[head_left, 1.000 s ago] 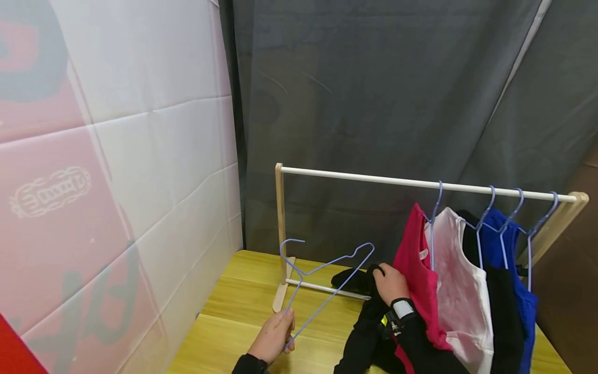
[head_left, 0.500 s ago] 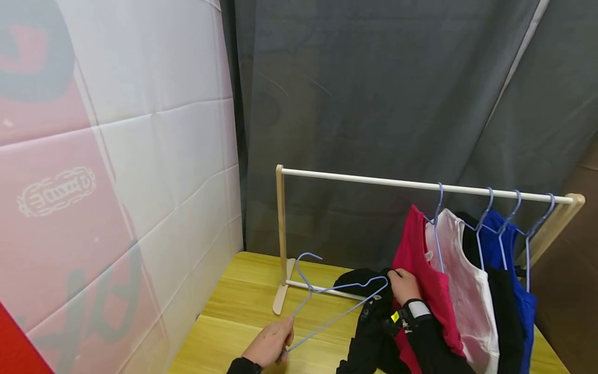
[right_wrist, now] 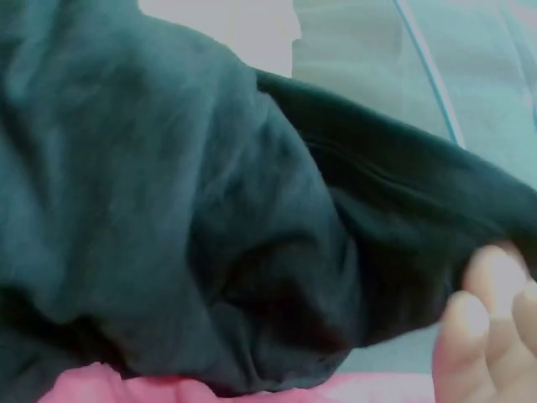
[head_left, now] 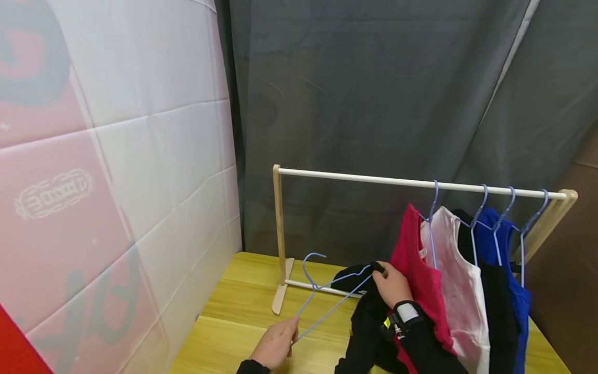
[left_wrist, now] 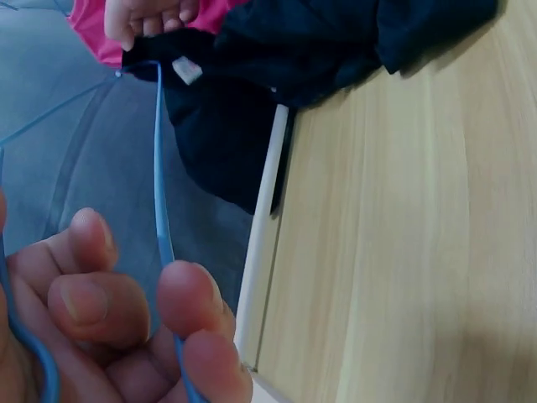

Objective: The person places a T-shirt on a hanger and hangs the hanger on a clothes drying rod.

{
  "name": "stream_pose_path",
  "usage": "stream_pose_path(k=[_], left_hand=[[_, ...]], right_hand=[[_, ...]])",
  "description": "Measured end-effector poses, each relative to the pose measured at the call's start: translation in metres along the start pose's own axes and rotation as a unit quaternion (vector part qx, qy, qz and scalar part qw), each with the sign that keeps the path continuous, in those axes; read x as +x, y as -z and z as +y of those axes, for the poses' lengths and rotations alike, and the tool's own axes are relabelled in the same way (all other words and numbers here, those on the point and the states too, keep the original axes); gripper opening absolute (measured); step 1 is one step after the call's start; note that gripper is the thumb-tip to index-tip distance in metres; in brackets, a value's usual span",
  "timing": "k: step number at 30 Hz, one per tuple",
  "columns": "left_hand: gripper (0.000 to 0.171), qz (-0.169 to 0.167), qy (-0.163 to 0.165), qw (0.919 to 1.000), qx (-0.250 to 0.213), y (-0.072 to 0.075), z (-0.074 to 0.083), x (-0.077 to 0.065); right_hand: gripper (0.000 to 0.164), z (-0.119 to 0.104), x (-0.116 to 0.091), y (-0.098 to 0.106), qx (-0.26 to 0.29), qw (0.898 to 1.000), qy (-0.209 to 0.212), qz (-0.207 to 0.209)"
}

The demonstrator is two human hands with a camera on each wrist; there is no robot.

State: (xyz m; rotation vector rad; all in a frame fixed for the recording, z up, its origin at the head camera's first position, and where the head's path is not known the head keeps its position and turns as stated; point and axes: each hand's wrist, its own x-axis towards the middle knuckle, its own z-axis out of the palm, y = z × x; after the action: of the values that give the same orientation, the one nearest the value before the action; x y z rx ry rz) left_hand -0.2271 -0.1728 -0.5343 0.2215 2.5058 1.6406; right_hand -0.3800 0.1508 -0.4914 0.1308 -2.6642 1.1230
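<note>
My left hand (head_left: 275, 343) grips a light blue wire hanger (left_wrist: 159, 185) by one end, the hook pointing up and away. The hanger's far end reaches the edge of a black garment (head_left: 366, 317), at its opening. My right hand (head_left: 392, 285) pinches that edge and holds it up. A small white label (left_wrist: 186, 70) shows inside the cloth in the left wrist view. Below, the garment hangs in folds down to the table, partly behind my right forearm. In the right wrist view, dark cloth (right_wrist: 252, 210) fills most of the picture, with fingertips (right_wrist: 466, 323) at its edge.
A wooden rack with a white rail (head_left: 350, 177) stands on the wood-grain table (head_left: 233, 311). Right of my right hand hang a red top (head_left: 416, 259), a pink-white top (head_left: 460, 291), a black one (head_left: 500, 306) and a blue one (head_left: 518, 296). A grey curtain (head_left: 364, 104) hangs behind.
My left hand has lowered the hanger and tilted it rightward, and its far end has come to the black garment's edge. My right hand still holds the cloth, having shifted slightly.
</note>
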Motion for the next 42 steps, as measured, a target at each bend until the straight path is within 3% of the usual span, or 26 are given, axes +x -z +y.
stream_pose_path(k=[4,8,14,18,25,35,39,42], left_hand=[[0.063,0.005,-0.002,1.0000,0.006,0.000,0.002,0.000],[0.064,-0.008,0.003,1.0000,-0.004,0.000,0.001,-0.001],[0.065,-0.030,-0.001,0.9995,-0.008,0.000,-0.002,-0.003],[0.064,-0.031,-0.004,0.9995,-0.003,0.001,-0.002,-0.003],[0.065,-0.009,0.005,0.9999,-0.006,0.002,0.002,-0.004],[0.064,0.025,-0.008,0.9996,0.011,0.002,0.013,-0.004],[0.067,0.025,-0.010,0.9996,0.012,0.001,0.017,-0.004],[0.068,0.028,-0.012,0.9994,0.013,-0.001,0.019,-0.003]], right_hand=[[0.042,-0.001,0.000,-0.002,0.000,0.999,0.037,-0.017],[0.035,0.007,0.001,-0.004,-0.047,0.994,0.100,0.019],[0.029,0.019,0.000,-0.006,-0.079,0.973,0.197,0.085],[0.022,0.020,0.000,-0.006,-0.095,0.960,0.247,0.095],[0.016,0.006,-0.001,-0.002,-0.115,0.939,0.316,0.067],[0.010,-0.009,-0.001,0.006,-0.158,0.908,0.366,0.131],[0.010,-0.020,-0.005,0.005,-0.159,0.892,0.409,0.113],[0.013,-0.031,-0.010,0.003,-0.150,0.887,0.425,0.096]])
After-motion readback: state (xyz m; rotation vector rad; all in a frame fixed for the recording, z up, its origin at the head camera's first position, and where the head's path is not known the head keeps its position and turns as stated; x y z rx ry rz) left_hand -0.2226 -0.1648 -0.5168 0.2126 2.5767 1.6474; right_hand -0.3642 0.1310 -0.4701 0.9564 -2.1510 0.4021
